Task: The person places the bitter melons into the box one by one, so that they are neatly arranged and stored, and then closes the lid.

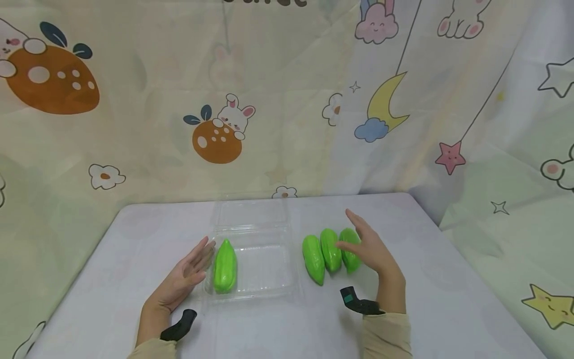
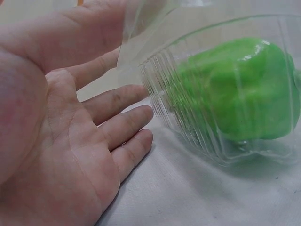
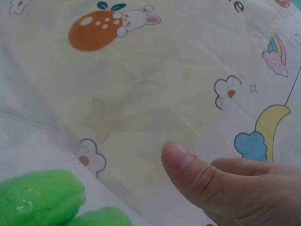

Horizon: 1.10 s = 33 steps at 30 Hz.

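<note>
A clear plastic clamshell box lies on the table with its lid folded back. Inside, along the left wall, is one glossy bright green, long, lobed vegetable, perhaps a toy; its exact kind is unclear. My left hand is beside that wall, fingers extended; in the left wrist view the fingertips meet or nearly meet the ribbed plastic. To the right of the box, three similar green vegetables lie side by side. Over the rightmost one hovers my right hand, thumb and fingers spread, holding nothing.
The white tabletop ends at a back edge against a patterned cloth backdrop. Each wrist carries a black camera mount, one on the left and one on the right. A dark cord loop shows at lower left.
</note>
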{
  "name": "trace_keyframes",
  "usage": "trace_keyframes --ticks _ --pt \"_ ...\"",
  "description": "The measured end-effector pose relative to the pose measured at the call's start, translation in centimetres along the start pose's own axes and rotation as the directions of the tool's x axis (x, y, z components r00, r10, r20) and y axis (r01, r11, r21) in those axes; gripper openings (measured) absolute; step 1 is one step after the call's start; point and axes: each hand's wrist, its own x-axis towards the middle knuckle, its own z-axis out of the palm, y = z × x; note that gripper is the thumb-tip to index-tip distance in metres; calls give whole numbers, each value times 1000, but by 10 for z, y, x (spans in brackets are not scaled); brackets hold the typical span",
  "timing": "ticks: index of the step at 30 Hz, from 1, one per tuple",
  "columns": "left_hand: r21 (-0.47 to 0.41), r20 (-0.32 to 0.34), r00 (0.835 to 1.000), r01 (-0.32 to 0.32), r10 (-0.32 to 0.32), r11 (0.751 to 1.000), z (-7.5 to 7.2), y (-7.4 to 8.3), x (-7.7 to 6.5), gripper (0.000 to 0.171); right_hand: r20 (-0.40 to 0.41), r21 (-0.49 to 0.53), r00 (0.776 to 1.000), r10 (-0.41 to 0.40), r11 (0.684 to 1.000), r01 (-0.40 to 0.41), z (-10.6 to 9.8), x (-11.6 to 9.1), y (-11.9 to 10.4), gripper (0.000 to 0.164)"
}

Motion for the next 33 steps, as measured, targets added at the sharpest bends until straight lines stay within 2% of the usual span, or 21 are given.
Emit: trace_keyframes --ticks 6,16,24,33 --pt "10 -13 1000 7 -7 1000 1 0 -1 87 10 52 1000 14 999 -14 -3 -3 21 94" --pt "24 -22 1000 18 -17 1000 2 2 -1 86 50 114 992 112 987 -117 -4 -11 51 99" --pt "36 -27 999 25 -24 999 3 4 -1 86 109 164 985 136 974 -153 1 -13 79 109" --pt "6 -3 1000 3 -3 1000 1 2 0 86 145 199 982 122 969 -150 4 -10 90 110"
